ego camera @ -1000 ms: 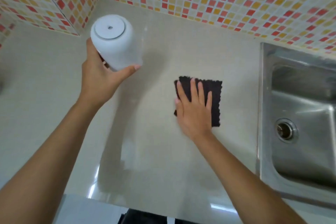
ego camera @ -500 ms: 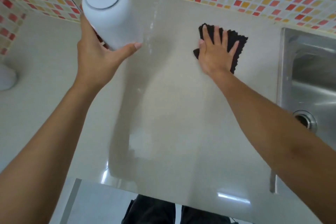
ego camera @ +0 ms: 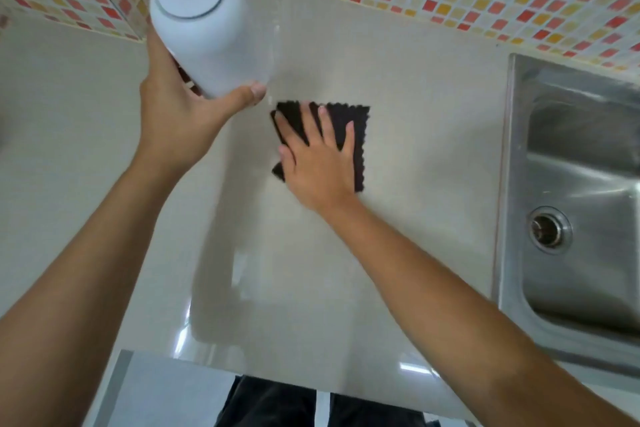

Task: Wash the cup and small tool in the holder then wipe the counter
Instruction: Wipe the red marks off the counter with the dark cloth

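Wipe step: right hand (ego camera: 318, 156), fingers spread flat, presses dark cloth (ego camera: 349, 118) on counter (ego camera: 415, 184) mid-frame, left hand (ego camera: 180, 121) curled round white holder (ego camera: 204, 35) raised at 11 o'clock; next, probably sweep cloth toward 9 o'clock, holder kept up.

No legible text, it seems.

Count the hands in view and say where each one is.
2. The left hand holds the white holder above the counter; the right hand lies flat on the dark cloth. None looks hidden.
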